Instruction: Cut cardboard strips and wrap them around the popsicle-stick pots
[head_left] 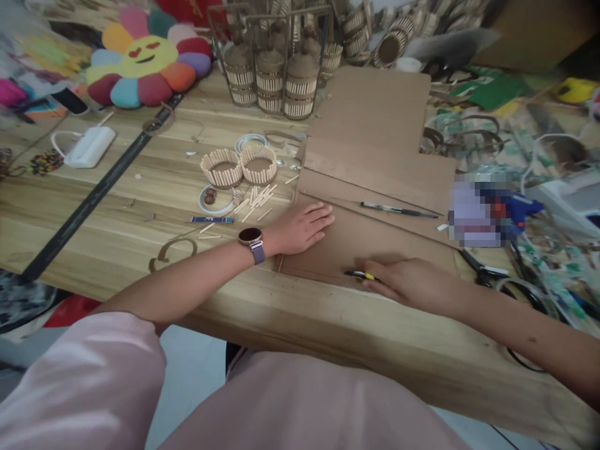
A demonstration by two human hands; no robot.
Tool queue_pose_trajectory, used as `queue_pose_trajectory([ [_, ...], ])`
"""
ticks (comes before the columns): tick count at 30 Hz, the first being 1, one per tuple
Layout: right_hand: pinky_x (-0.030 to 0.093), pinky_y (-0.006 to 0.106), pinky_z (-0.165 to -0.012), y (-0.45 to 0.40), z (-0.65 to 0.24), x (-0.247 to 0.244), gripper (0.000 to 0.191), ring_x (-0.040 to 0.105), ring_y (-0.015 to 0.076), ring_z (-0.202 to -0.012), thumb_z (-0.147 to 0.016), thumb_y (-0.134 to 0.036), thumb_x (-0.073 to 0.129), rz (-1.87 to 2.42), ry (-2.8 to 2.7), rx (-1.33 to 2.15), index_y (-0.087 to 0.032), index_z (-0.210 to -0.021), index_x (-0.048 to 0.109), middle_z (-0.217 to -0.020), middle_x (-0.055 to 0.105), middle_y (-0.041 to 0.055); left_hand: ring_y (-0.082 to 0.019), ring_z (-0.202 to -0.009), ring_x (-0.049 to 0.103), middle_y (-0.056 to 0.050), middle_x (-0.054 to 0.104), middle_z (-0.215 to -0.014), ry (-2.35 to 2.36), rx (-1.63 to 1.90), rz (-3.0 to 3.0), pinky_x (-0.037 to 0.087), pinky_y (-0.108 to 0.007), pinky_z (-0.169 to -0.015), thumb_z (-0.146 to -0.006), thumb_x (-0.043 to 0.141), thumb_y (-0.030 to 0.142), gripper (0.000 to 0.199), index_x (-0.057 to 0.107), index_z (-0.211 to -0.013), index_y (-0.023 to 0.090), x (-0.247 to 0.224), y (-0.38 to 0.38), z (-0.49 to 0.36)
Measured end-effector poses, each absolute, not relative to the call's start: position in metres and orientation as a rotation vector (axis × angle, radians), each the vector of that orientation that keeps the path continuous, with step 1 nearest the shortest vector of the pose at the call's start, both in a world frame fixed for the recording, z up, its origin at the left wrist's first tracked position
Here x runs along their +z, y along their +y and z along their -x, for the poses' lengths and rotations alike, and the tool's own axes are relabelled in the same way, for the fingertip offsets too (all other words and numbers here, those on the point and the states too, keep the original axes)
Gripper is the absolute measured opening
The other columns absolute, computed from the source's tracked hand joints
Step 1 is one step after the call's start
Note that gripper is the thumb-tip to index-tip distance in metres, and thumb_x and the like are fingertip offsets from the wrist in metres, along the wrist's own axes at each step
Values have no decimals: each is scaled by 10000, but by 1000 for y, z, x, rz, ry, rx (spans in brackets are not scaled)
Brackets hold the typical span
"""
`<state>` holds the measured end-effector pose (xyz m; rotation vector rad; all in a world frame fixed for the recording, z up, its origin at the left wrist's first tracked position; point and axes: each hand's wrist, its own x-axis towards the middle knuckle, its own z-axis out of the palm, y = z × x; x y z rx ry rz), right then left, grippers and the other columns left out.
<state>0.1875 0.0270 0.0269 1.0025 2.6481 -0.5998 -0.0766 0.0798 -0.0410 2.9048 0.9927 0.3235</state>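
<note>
My left hand [305, 227] lies flat on a brown cardboard sheet [342, 240], fingers stretched to the right, with a watch [250, 236] on the wrist. Near the sheet's front edge, my right hand [403, 282] is closed round a small black and yellow cutter [362, 275] whose dark tip points left. Its tip is at the cardboard; whether it touches is too small to tell. Beyond both hands, a pen [398, 210] rests on more cardboard [375, 119]. Two round cups ringed with wooden sticks [259, 165] stand left of the cardboard, beside loose sticks [257, 199].
Stick-covered lanterns [300, 84] hang in a frame at the back. A flower cushion [150, 59], a white power strip [91, 147] and a black strip [98, 194] lie left. Black scissors [482, 269], a blue glue gun [525, 209] and plastic clutter crowd the right.
</note>
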Motion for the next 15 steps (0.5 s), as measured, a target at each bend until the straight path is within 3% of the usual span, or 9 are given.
queue_pose_trajectory([
  [8,325,269,-516,18,-105,48,300,696,201,-680,-1044,-329,378,-975,2474,-228,-159,-1051,624,-780,741,75,-226,-1476,327,-127,423,-1559,942,369,-2891,274,-415,-1218,-1048,371,316,475,452,-1465,102,-44,83,86],
  [13,355,283,-519,20,-72,43,359,690,229,-696,-1043,-296,329,-876,2554,-135,-131,-1122,637,-902,740,157,-228,-1494,288,-119,378,-1586,948,303,-2876,230,-409,-1231,-1044,392,316,481,435,-1479,116,-43,85,84],
  [15,357,284,-508,22,-68,38,372,684,233,-657,-1039,-298,331,-870,2551,-117,-114,-1122,643,-859,734,163,-230,-1504,263,-115,346,-1602,953,261,-2876,213,-412,-1232,-1047,389,324,488,413,-1494,128,-41,86,84],
])
